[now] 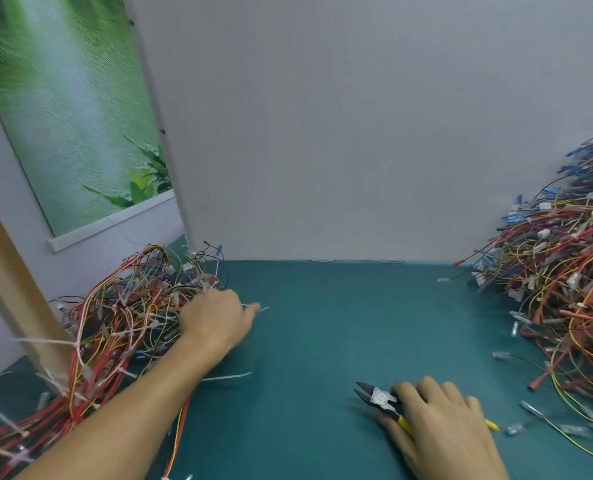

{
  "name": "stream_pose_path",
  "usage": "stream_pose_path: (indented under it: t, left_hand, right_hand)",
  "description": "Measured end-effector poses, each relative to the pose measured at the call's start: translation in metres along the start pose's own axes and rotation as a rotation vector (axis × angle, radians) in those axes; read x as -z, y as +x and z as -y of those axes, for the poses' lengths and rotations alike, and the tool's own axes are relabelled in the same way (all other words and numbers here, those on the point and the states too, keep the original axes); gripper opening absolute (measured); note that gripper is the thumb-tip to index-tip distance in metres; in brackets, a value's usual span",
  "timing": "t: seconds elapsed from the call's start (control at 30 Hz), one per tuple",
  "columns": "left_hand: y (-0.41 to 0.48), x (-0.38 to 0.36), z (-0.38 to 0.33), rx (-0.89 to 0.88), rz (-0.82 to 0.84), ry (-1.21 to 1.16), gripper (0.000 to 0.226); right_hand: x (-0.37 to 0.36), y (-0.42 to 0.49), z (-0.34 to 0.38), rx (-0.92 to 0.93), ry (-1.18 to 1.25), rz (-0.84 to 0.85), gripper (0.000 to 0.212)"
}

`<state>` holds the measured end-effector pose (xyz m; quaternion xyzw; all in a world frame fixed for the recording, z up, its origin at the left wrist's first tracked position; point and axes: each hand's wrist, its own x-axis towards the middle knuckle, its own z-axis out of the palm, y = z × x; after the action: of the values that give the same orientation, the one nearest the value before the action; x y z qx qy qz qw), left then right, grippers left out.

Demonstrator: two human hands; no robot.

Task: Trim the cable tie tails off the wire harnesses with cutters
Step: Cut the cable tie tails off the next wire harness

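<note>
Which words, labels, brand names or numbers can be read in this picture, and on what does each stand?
No text can be read here.
Small white tags in the right heap of red, yellow and blue wire harnesses: too blurred to read.
Yellow-handled metal cutters in the right hand: no brand shows.
Green leafy wall poster: no lettering.

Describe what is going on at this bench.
A person is sorting through wire harnesses. The left hand reaches into the tangled pile on the left; its grip is hidden. The right hand holds yellow-handled cutters down at the green table, jaws open on nothing. A larger pile lies at the right.
</note>
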<state>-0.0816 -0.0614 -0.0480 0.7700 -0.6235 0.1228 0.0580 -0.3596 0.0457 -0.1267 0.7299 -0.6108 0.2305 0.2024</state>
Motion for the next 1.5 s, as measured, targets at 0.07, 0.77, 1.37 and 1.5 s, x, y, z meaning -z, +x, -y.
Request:
stream_pose_path:
  t: [0.07,0.77,1.37,1.5]
  left_hand:
    - [0.007,-0.014,-0.004,0.033,0.108,0.048,0.039]
    - [0.013,0.058,-0.005,0.068,0.581,-1.557,0.011]
    - [-0.049,-0.004,-0.074,-0.052,0.574,-1.412,0.013]
    - [-0.061,0.001,-0.095,-0.164,0.581,-1.475,0.015]
  right_hand:
    - [0.000,0.000,-0.001,-0.012,0.025,0.051,0.044]
    - [0.009,0.001,0.001,-0.023,0.058,0.080,0.041]
    - [0.039,0.014,-0.004,-0.301,0.233,0.387,0.026]
    - [0.044,0.029,-0.018,-0.634,0.737,0.359,0.035]
